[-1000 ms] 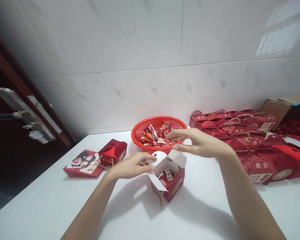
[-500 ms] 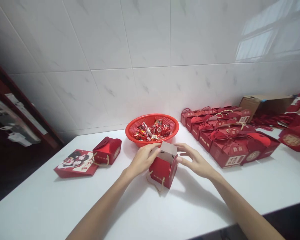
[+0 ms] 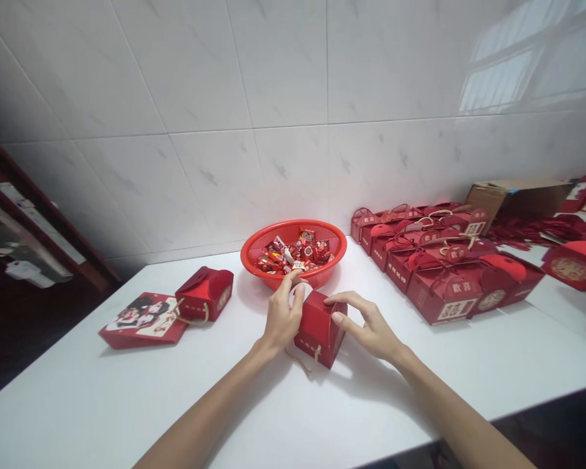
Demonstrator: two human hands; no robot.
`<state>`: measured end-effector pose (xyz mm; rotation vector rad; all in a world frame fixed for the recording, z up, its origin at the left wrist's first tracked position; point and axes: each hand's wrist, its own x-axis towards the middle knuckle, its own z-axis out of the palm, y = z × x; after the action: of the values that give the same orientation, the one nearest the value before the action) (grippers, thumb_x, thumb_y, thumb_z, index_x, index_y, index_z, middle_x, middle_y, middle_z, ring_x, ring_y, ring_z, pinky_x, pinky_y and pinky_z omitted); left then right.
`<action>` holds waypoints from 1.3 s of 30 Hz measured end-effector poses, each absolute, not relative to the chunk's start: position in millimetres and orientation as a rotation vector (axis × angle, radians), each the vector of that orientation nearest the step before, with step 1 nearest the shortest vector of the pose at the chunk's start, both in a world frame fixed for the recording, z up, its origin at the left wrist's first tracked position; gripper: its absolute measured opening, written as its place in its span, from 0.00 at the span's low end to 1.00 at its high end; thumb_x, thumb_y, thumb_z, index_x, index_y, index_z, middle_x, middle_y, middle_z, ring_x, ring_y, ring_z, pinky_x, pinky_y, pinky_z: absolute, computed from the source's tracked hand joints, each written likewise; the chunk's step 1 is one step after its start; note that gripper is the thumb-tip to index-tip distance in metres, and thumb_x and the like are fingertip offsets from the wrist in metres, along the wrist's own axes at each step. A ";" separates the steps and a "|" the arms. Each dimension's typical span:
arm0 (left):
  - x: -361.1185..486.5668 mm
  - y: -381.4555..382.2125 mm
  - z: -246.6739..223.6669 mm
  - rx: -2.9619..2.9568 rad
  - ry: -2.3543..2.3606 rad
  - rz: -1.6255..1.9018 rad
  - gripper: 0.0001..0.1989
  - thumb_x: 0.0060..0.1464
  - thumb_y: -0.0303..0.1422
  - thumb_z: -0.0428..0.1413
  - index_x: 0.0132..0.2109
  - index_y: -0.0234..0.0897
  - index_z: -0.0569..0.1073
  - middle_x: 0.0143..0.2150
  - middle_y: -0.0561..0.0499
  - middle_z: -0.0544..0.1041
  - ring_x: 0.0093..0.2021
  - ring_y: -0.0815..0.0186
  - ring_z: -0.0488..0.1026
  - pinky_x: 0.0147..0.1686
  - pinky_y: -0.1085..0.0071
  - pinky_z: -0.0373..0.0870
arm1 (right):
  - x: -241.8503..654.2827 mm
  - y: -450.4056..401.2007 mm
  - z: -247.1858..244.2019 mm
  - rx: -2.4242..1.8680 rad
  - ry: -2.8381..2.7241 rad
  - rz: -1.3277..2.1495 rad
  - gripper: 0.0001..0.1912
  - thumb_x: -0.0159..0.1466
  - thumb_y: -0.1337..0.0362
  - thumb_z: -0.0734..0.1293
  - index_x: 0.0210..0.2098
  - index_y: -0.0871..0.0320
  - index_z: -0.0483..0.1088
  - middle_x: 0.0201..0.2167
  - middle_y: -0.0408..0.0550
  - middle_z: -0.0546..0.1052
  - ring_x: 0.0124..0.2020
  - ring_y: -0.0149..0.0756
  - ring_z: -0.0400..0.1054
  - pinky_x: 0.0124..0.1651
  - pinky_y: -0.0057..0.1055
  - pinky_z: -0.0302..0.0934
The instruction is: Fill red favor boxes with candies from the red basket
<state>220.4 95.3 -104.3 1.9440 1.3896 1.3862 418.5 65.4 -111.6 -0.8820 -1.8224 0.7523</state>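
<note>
A small red candy box (image 3: 316,329) stands on the white table in front of me, its top flaps folded inward and a beige cord handle hanging at its near side. My left hand (image 3: 284,316) is closed on the box's left side, thumb and fingers at a pale upright flap. At the right side, the fingers of my right hand (image 3: 368,327) pinch the rounded flap near the top edge. Just behind the box sits a red plastic basket (image 3: 342,251) with wrapped candies (image 3: 297,253) in it.
To the left lie a closed red box (image 3: 205,293) and a flat red box (image 3: 141,319) with a printed picture. Rows of red boxes (image 3: 444,286) stand at the right, with a cardboard carton (image 3: 517,195) behind. A tiled wall (image 3: 293,98) borders the table's back.
The box's top flaps have come down over its opening, which stood open before. My left hand has shifted slightly onto the left flap, and my right hand has moved in against the right flap.
</note>
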 end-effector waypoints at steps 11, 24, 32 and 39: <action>225.1 78.4 -117.7 2.029 1.074 1.224 0.19 0.61 0.41 0.49 0.53 0.38 0.73 0.54 0.43 0.76 0.56 0.55 0.71 0.57 0.57 0.67 | 410.8 65.3 -122.6 -0.933 -1.766 0.684 0.20 0.64 0.58 0.68 0.54 0.54 0.65 0.54 0.55 0.74 0.55 0.45 0.68 0.59 0.43 0.61; 216.4 77.8 -120.4 2.098 0.971 1.167 0.12 0.58 0.36 0.55 0.45 0.39 0.79 0.59 0.42 0.74 0.60 0.54 0.69 0.61 0.52 0.64 | 420.8 77.4 -125.0 -1.143 -1.644 0.937 0.22 0.69 0.47 0.57 0.45 0.56 0.71 0.45 0.51 0.78 0.46 0.42 0.72 0.50 0.40 0.65; 194.2 96.2 -116.1 1.977 0.910 1.028 0.17 0.52 0.41 0.61 0.47 0.39 0.81 0.64 0.42 0.69 0.65 0.51 0.65 0.64 0.54 0.62 | 439.0 83.6 -124.4 -1.226 -1.734 1.230 0.17 0.59 0.58 0.68 0.45 0.60 0.73 0.30 0.48 0.79 0.25 0.34 0.69 0.30 0.31 0.62; 181.1 94.8 -116.1 1.927 1.190 1.130 0.25 0.53 0.47 0.58 0.52 0.36 0.78 0.60 0.41 0.70 0.63 0.51 0.65 0.60 0.57 0.65 | 435.4 84.2 -121.2 -1.099 -1.540 1.353 0.11 0.47 0.60 0.73 0.27 0.61 0.74 0.17 0.44 0.74 0.20 0.33 0.66 0.28 0.31 0.59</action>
<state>181.1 94.8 -116.1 1.9267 1.1896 1.1298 435.4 84.2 -121.2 -1.0992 -1.5400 1.3531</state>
